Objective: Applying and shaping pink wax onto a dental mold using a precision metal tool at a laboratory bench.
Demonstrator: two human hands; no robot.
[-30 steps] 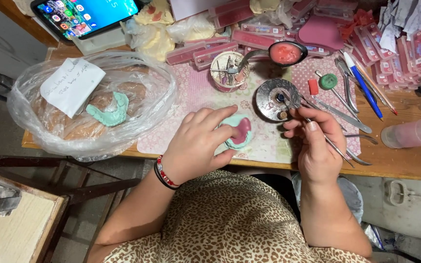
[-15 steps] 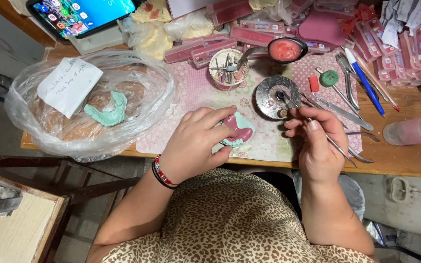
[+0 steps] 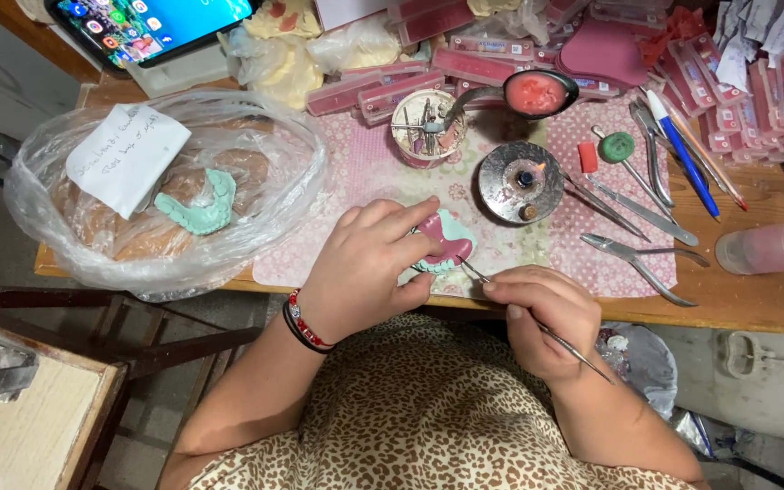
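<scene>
Item: green dental cast with pink wax (image 3: 445,241), lying at the near edge of the table (image 3: 755,304), on the patterned mat (image 3: 537,240). Left hand (image 3: 365,268) is gripping it from the left. Right hand (image 3: 542,313) is pinching a thin metal instrument (image 3: 537,325), tip touching the cast. Small burner dish (image 3: 521,181) is sitting just beyond, to the right.

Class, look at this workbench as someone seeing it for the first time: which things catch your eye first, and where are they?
At the table's near edge, the left hand grips a pink and green dental model while the right hand holds a thin metal tool with its tip at the model. Just behind them a small burner shows a lit flame. Far left, a clear plastic bag holds another green cast.
</scene>
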